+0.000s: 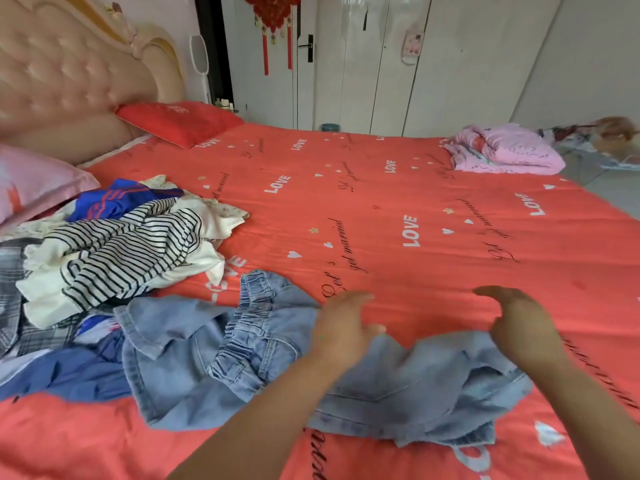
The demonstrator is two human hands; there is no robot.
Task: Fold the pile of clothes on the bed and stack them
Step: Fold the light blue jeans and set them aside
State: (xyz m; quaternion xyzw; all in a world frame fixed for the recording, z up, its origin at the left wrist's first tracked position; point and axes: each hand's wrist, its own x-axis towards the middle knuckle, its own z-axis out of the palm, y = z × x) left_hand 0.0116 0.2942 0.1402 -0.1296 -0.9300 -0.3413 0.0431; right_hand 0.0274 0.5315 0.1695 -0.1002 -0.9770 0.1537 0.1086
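Head view had my left hand (343,322) and right hand (519,322) both slack, fingers loosely extended and gripping nothing. They were over the far edge of the crumpled light blue denim garment (415,386), which lay beneath and between them on the red printed bedsheet (415,202). I judged the denim soft but weighty, thick at the seams and unlikely to slip. Its gathered elastic waistband (256,306), left of my left hand, looked the firmest hold. The unfolded pile of clothes (121,258) sat further left.
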